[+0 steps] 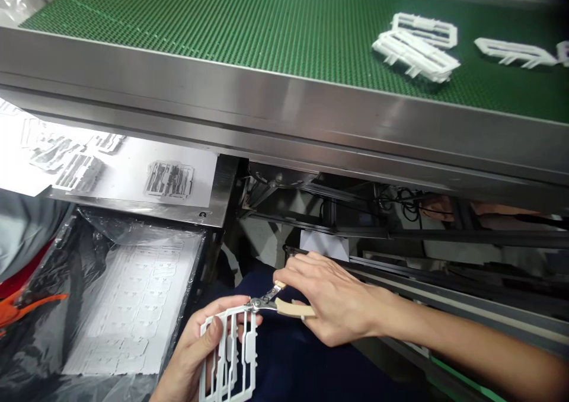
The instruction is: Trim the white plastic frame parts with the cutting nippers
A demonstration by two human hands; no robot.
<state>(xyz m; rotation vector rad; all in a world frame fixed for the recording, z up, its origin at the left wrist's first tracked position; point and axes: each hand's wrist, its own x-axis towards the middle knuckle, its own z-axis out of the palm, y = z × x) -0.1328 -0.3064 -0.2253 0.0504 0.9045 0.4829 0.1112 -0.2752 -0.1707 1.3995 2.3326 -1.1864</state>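
Note:
My left hand (191, 343) is closed on a white plastic frame (250, 345) with several thin bars, and the thumb presses on its face. More than one layer seems to show, but I cannot tell how many frames there are. In my right hand (326, 295) is a pair of nippers (293, 310) with cream handles, which stand apart. The nippers' metal jaws meet the frame's top right corner; whether they are closed on it I cannot tell. Both hands are over dark clothing at the lower middle of the view.
A steel-edged conveyor with a green ribbed belt (200, 22) crosses the top, with white plastic frames (418, 52) at its right. Left, similar frames (171, 179) lie on a paper-covered steel table (191, 209). Below stands a black-lined box (182, 331) holding flat parts. Orange-handled tool (22, 310) at far left.

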